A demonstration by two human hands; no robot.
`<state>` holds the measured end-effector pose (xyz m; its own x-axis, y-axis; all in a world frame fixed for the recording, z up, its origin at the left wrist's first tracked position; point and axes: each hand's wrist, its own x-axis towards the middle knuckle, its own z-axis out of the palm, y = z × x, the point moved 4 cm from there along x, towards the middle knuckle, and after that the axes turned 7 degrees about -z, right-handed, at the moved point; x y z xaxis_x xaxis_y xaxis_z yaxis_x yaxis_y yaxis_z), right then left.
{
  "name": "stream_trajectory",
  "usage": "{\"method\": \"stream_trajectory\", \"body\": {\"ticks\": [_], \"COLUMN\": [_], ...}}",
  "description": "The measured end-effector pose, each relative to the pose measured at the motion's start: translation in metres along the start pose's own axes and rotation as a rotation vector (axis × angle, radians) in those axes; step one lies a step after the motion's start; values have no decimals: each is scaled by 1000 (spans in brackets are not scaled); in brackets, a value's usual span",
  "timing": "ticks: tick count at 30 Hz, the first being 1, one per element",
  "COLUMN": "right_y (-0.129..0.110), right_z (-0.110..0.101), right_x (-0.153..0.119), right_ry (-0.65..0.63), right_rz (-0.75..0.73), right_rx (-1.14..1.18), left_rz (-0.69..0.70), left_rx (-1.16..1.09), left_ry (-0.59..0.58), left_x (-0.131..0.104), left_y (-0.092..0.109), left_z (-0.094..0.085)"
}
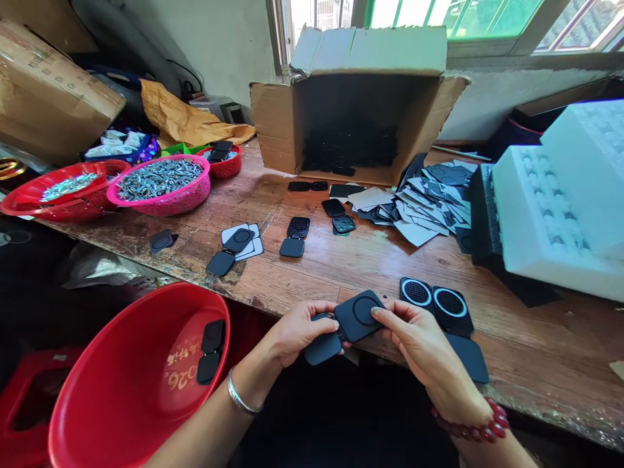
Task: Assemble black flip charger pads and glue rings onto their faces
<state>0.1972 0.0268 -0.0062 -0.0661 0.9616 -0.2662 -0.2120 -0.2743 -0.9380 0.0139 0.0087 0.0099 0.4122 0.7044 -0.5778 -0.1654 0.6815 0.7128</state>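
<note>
Between both hands is a black folding charger pad point(359, 316), two flat panels joined by a hinge, with a dark ring printed on the larger panel. My left hand point(302, 331) grips it at the hinge and the smaller panel. The thumb and fingers of my right hand point(414, 335) pinch the right edge of the ringed panel. Right of my hands, an opened charger point(448, 309) shows two white rings, and a further dark panel lies below it, partly behind my right hand. Another folding charger point(295, 237) lies unfolded farther back on the table.
A red basin point(141, 383) at the lower left holds a black charger point(212, 351). Pink basket point(160, 185) is full of small metal parts. An open carton point(275, 123) stands at the back, beside a heap of cut sheets point(429, 201). White foam blocks point(560, 214) stand right.
</note>
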Motion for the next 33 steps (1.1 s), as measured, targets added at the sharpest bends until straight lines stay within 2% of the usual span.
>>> {"method": "stream_trajectory", "body": {"ticks": [9, 15, 20, 25, 33], "right_y": [-14, -11, -16, -19, -12], "right_z": [6, 6, 10, 9, 3], "right_x": [-4, -4, -4, -4, -3], "right_ry": [49, 28, 64, 89, 23], "right_rz": [15, 11, 18, -37, -110], "right_rx": [-9, 8, -9, -64, -146], "left_rz": [-9, -4, 1, 10, 51], "left_rx": [-5, -7, -2, -4, 28], "left_ry": [29, 28, 42, 66, 140], "left_x": [0, 1, 1, 0, 1], "left_y": [1, 1, 1, 0, 1], "left_z": [0, 1, 1, 1, 3]}}
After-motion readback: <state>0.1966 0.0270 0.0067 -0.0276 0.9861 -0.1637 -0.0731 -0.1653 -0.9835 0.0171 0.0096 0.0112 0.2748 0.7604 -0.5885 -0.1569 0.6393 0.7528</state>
